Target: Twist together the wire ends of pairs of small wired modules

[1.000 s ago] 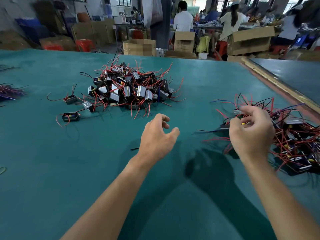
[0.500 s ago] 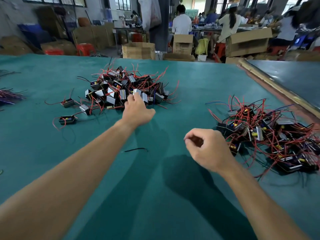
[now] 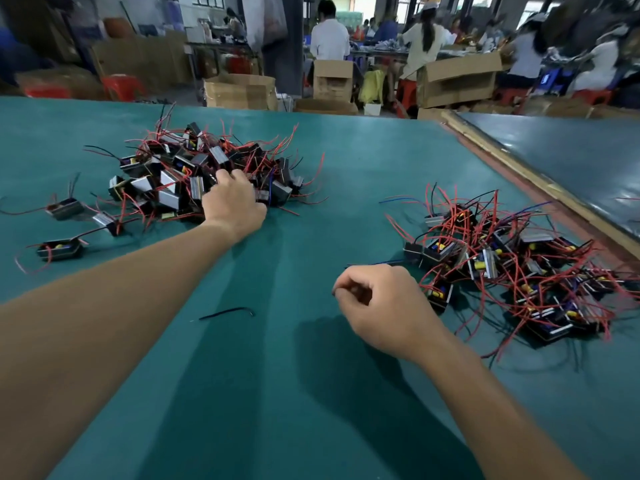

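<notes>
Now, left hand (image 3: 233, 199) palm-down on module pile (image 3: 166, 174), right hand (image 3: 381, 306) curled

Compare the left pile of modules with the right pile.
The left hand reaches into the left pile; the right hand is curled beside the right pile. The left pile shows silver faces, the right pile more yellow parts. Both tangle red and black wires.

Beyond the fingers (image 3: 227, 175) of the left hand (image 3: 235, 206), the wide teal-covered table (image 3: 363, 161) ran to a dim workshop of brown cardboard boxes (image 3: 239, 91), red plastic stools (image 3: 121, 86), workers (image 3: 329, 39) at far benches and bright windows (image 3: 410, 8), with a pale wooden edging strip (image 3: 519, 168) off to their right.
</notes>
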